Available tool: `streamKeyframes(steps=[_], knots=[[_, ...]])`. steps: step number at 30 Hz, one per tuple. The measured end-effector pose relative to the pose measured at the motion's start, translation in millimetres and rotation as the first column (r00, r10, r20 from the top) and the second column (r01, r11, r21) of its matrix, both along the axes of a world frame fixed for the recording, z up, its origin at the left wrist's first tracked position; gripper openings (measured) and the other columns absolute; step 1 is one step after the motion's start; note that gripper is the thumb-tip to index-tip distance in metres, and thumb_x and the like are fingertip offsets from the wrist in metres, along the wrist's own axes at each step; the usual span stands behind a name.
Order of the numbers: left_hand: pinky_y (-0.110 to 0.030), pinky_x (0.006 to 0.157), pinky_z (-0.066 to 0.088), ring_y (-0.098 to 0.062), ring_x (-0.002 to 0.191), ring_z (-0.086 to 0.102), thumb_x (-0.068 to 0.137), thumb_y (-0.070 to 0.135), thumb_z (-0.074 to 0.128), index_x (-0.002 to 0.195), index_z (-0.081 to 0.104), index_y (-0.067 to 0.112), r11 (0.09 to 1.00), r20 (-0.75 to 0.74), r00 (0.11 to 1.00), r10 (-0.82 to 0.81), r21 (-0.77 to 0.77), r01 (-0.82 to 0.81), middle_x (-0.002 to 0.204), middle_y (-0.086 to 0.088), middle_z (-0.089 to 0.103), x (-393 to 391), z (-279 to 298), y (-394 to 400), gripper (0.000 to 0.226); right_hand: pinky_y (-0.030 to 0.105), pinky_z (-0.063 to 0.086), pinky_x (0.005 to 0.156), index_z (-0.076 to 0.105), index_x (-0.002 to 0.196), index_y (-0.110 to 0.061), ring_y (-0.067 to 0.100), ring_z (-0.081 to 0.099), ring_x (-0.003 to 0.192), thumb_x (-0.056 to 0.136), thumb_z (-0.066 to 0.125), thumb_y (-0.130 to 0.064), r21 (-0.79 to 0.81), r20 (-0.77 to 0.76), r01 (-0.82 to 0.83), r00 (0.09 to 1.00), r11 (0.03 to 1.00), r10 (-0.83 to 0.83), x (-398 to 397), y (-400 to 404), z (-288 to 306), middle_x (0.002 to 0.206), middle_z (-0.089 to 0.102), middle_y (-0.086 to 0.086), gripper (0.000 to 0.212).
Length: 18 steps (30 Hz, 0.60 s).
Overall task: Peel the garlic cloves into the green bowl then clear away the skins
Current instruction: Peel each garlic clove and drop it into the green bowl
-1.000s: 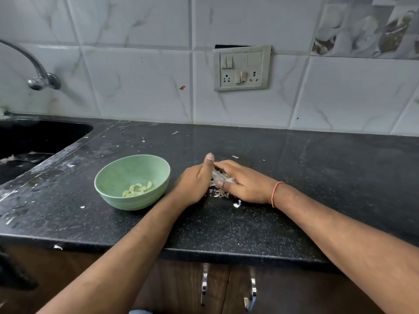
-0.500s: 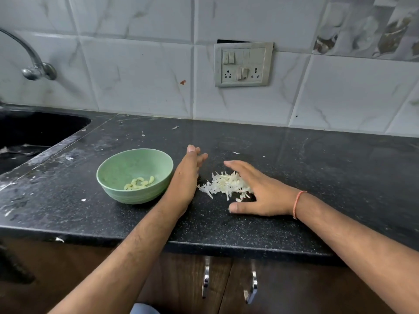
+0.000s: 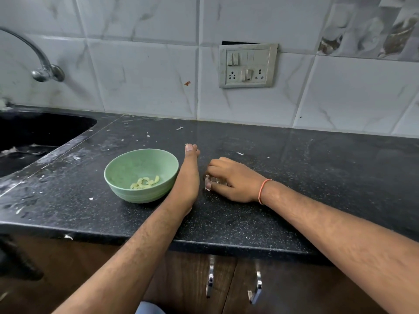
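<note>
Peeled garlic cloves [image 3: 145, 182] lie in a small pale cluster at the bottom of the green bowl [image 3: 127, 172], which stands on a black speckled countertop [image 3: 317, 177] near its front edge, while the garlic skins [image 3: 208, 179] show only as a few whitish flakes just right of the bowl, mostly hidden under a person's right hand [image 3: 235, 181]. That hand lies knuckles-up on the counter with its fingers curled down over the skins and the thumb drawn in against them, gathering them in a loose grip, an orange band [image 3: 263, 191] round the wrist. The left hand [image 3: 188, 175] stands on its edge between bowl and skins, fingers straight and held together, pointing toward the wall, holding nothing; it is just beside the bowl's right rim, though contact cannot be made out. Small scraps of skin are scattered over the counter behind and to the left of the bowl. A dark sink [image 3: 34, 137] is set into the counter at far left below a curved metal tap [image 3: 43, 69], a switch-and-socket plate [image 3: 248, 65] is fixed to the white marbled tiles [image 3: 140, 82] behind, and metal handles [image 3: 210, 277] show on the brown cabinet doors under the counter
</note>
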<state>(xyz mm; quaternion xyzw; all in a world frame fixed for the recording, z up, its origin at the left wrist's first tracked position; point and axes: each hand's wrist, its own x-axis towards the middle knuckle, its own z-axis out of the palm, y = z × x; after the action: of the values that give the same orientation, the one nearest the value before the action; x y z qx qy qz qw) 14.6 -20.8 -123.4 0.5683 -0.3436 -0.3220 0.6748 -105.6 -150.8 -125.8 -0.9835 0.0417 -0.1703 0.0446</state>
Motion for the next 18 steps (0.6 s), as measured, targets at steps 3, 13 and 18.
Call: streamKeyframes(steps=[3,13,18], knots=[[-0.047,0.133,0.014,-0.007,0.157,0.026,0.106,0.071,0.014,0.167,0.03,0.026,1.0,0.028,1.0,-0.005,0.017,0.005,0.168,0.01,0.039,1.3,-2.2,-1.2,0.078,0.039,0.045,0.077,0.055,0.093,-0.022,0.015,0.05,0.085,0.106,0.052,-0.041,-0.028,0.013,0.07,0.997,0.997,-0.07,-14.5,-10.6,2.1,0.09,0.053,-0.009,0.023],[-0.039,0.129,0.022,-0.005,0.151,0.035,0.113,0.059,0.021,0.162,0.04,0.024,0.999,0.072,0.997,-0.028,0.023,0.026,0.163,0.009,0.046,-1.7,-2.3,0.9,0.064,0.035,0.03,0.062,0.054,0.058,-0.012,0.027,0.053,0.058,0.097,0.065,-0.032,0.15,0.118,0.485,0.856,0.861,-0.503,-15.7,-20.9,3.6,0.053,0.052,0.002,0.045],[-0.032,0.118,0.03,0.003,0.132,0.047,0.114,0.05,0.027,0.149,0.051,0.032,1.0,0.061,0.998,0.016,0.011,-0.017,0.152,0.015,0.053,-13.7,-1.6,5.6,0.046,0.024,0.035,0.047,0.063,0.072,-0.003,0.016,0.046,0.047,0.096,0.062,-0.022,0.888,0.104,0.263,0.683,0.377,-0.723,-1.3,-4.9,28.4,0.055,0.055,0.002,0.03]])
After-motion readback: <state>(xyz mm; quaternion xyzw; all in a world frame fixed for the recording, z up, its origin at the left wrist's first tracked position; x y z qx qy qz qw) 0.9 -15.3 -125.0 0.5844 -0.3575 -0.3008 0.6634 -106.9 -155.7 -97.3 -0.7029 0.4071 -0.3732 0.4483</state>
